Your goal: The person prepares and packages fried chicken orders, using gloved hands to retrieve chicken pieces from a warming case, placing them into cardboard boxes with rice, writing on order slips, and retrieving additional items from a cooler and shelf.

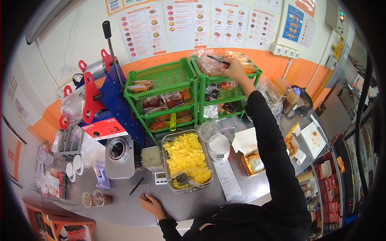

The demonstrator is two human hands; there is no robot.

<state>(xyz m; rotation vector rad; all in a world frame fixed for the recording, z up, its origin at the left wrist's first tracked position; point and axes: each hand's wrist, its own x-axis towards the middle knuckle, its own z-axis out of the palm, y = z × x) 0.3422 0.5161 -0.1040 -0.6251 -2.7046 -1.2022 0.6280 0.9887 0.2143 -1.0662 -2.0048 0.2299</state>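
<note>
My right hand [233, 68] reaches out over the top tier of the right green plastic rack [223, 79] and holds a slim black pen-like stick [217, 59]. Beneath it lie clear plastic bags of food [208, 67]. My left hand [151, 207] is near the front of the steel table [178, 208], its fingers curled in and nothing visible in them. A black pen [136, 186] lies just beyond it. Between my arms stands a wire-rimmed tray [211, 177] of scrambled egg [185, 153], with a scoop [182, 178] resting in the egg.
Left of the racks stands a cup sealer [119, 156] with an upright lever [110, 42]. Two lidded cups [102, 198] sit at the table's left. A digital scale [218, 147], long receipt [227, 180], open food box [251, 162] and sauce bottle [291, 99] are on the right.
</note>
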